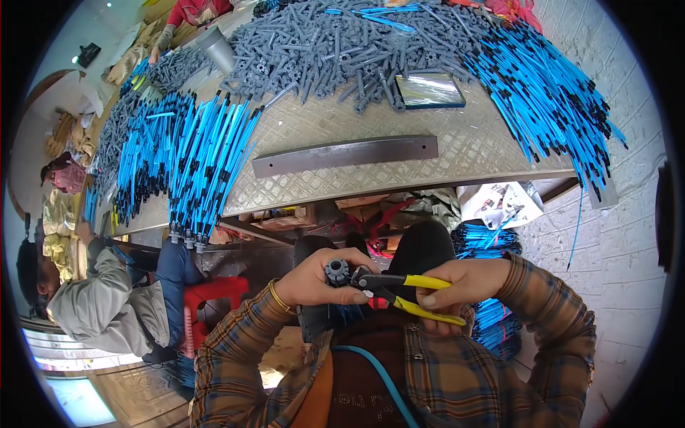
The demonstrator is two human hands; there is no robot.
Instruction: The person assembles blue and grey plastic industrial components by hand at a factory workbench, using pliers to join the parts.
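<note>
Blue tube (pixel 378 378) nearest, running up plaid-sleeved chest toward hands. Left hand (pixel 314 279) closed around grey ribbed fitting (pixel 337 271), fingers curled, thumb beneath. Plier nose meets fitting at hand's right edge. Right hand (pixel 457 285) squeezed on yellow-handled pliers (pixel 407 291), fingers wrapped over both handles. Beyond: counter (pixel 457 153) carrying dark metal bar (pixel 346 155); blue tubes (pixel 193 157) far left, grey fittings heap (pixel 335 46) far centre, more blue tubes (pixel 549 93) far right. Seated person (pixel 107 299) at left.

Bright, even daylight, sharp centre, soft shadows, strong fisheye bending toward the dark rim.
</note>
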